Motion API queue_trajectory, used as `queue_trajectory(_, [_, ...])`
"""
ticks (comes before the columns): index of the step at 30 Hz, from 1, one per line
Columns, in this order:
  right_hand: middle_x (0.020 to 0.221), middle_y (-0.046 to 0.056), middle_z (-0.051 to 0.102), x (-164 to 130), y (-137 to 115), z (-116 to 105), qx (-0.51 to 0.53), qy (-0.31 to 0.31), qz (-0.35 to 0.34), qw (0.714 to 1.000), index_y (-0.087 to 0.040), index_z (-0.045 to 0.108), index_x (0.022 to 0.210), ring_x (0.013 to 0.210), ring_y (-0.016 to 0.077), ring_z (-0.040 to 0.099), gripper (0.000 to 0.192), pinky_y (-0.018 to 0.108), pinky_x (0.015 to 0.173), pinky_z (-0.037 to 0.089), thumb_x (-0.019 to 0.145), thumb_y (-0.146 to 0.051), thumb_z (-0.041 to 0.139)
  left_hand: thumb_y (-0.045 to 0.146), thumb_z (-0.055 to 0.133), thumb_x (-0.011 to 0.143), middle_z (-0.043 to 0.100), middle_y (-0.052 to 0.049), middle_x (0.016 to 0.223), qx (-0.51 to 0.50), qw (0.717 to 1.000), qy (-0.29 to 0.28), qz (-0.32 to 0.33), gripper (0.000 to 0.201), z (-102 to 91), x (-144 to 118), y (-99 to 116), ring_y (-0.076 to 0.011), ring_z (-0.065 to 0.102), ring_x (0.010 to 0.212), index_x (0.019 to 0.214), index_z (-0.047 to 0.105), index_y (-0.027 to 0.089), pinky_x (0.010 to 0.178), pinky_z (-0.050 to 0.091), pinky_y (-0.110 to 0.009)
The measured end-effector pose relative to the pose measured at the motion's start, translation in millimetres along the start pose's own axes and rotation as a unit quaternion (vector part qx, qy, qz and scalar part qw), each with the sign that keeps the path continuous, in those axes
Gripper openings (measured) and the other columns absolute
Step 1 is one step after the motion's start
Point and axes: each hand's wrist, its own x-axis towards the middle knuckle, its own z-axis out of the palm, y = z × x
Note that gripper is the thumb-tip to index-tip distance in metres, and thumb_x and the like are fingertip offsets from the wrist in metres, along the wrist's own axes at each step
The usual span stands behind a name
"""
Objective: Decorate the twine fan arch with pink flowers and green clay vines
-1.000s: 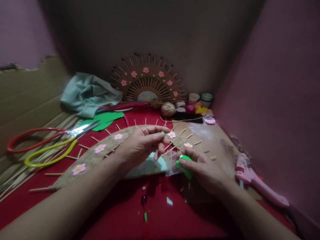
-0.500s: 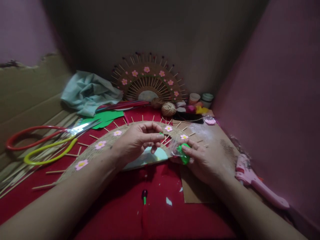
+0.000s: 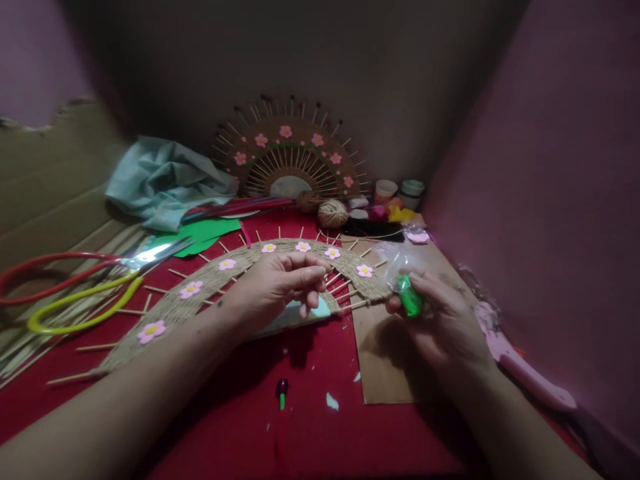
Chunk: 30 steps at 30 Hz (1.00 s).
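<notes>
Left hand point(image 3: 277, 285) has its fingertips pinched together over the inner edge of the twine-wrapped arch point(image 3: 210, 283); whatever it's pinching is too small to make out. Right hand point(image 3: 440, 320) is off to the right, well apart from the left, closed around a small clear plastic bag point(image 3: 400, 263) with something green point(image 3: 411, 298) bunched in it; thumb and fingers are clamped on that green part, held over a piece of brown cardboard point(image 3: 380, 360).

The arch lies flat on the red surface point(image 3: 310, 433), curving from lower left up and over to just beside the right hand; wooden skewers point(image 3: 345, 287) stick out of it like rays, and pink foam flowers point(image 3: 191, 289) are dotted along the band. A pale blue piece point(image 3: 320, 310) peeks out under the left hand's fingers.

Closer to me on the red surface – a little dark bead with a green stem point(image 3: 282, 392) and a white scrap point(image 3: 331, 401).

Further out: big scissors with red and yellow-green handles point(image 3: 75, 290) on the left, green foam sheet point(image 3: 197, 233) and a crumpled teal cloth point(image 3: 160, 180) behind; a finished fan-shaped piece point(image 3: 290, 157) propped against the back wall, a twine ball point(image 3: 333, 213) in front of it, two small pots point(image 3: 400, 190) in the corner; pink glue gun point(image 3: 520, 367) on the far right.
</notes>
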Motion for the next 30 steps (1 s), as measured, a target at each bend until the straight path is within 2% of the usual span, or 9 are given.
queue_trajectory(5, [0.074,-0.001,0.058,0,1,-1,0.006,-0.001,-0.004,1.0,-0.018,0.066,0.078,0.056,0.0093,0.056,0.011,0.023,0.049,0.045,0.068,-0.022,0.069,0.024,0.066,0.081,0.066,-0.004,0.068,-0.007,1.0,-0.014,-0.024,0.013,5.5,-1,0,-0.0108,0.06,0.046,0.08,0.064,0.011,0.036,0.047,-0.018])
queue_trajectory(9, [0.072,-0.001,0.059,0,5,0,0.003,-0.042,0.031,0.999,-0.018,0.065,0.08,0.055,0.0094,0.055,0.015,0.023,0.05,0.045,0.067,-0.024,0.07,0.025,0.067,0.08,0.067,-0.004,0.069,-0.028,0.999,-0.03,-0.014,0.014,6.2,-1,0,-0.0121,0.062,0.048,0.083,0.063,0.012,0.038,0.048,-0.02])
queue_trajectory(13, [0.066,-0.002,0.059,-6,10,5,-0.015,-0.087,0.07,0.994,-0.019,0.063,0.082,0.052,0.0106,0.055,0.021,0.024,0.052,0.046,0.066,-0.027,0.072,0.017,0.068,0.077,0.068,-0.004,0.071,-0.038,0.998,-0.04,-0.013,0.012,4.9,-5,0,-0.0122,0.063,0.053,0.087,0.064,0.014,0.043,0.049,-0.019])
queue_trajectory(19, [0.066,-0.002,0.058,-9,14,8,-0.031,-0.087,0.086,0.992,-0.019,0.06,0.081,0.053,0.0108,0.055,0.022,0.025,0.054,0.046,0.065,-0.027,0.072,0.018,0.065,0.081,0.068,-0.003,0.062,-0.018,0.996,-0.081,-0.043,0.009,7.6,-7,-2,-0.0107,0.061,0.047,0.089,0.063,0.015,0.046,0.049,-0.019])
queue_trajectory(22, [0.071,-0.002,0.059,-4,13,4,-0.026,-0.071,0.05,0.996,-0.018,0.061,0.086,0.055,0.0107,0.057,0.023,0.024,0.054,0.045,0.067,-0.027,0.071,0.024,0.067,0.081,0.069,-0.004,0.065,-0.009,0.996,-0.067,-0.051,0.01,8.9,-7,-2,-0.0103,0.06,0.044,0.083,0.064,0.015,0.04,0.047,-0.018])
queue_trajectory(26, [0.076,-0.001,0.059,6,4,-3,-0.029,-0.011,-0.038,0.999,-0.019,0.061,0.091,0.062,0.0111,0.059,0.023,0.023,0.056,0.047,0.07,-0.022,0.069,0.037,0.065,0.083,0.064,-0.002,0.059,0.018,0.995,-0.047,-0.09,0.024,8.9,-7,-3,-0.0086,0.056,0.037,0.079,0.067,0.014,0.031,0.041,-0.015])
queue_trajectory(28, [0.078,0.0,0.059,11,-4,-6,-0.048,0.016,-0.05,0.997,-0.019,0.06,0.089,0.065,0.0121,0.06,0.024,0.024,0.058,0.049,0.067,-0.019,0.07,0.039,0.064,0.083,0.063,-0.002,0.057,0.026,0.993,-0.047,-0.101,0.026,9.4,-8,-3,-0.0084,0.054,0.035,0.08,0.068,0.013,0.031,0.04,-0.016])
queue_trajectory(30, [0.08,0.001,0.06,16,-15,-9,-0.082,0.035,-0.052,0.995,-0.019,0.061,0.088,0.067,0.0137,0.062,0.028,0.027,0.062,0.052,0.063,-0.016,0.072,0.033,0.066,0.081,0.065,-0.003,0.06,0.023,0.993,-0.05,-0.103,0.02,10.9,-9,-4,-0.0089,0.057,0.038,0.081,0.068,0.013,0.033,0.041,-0.015])
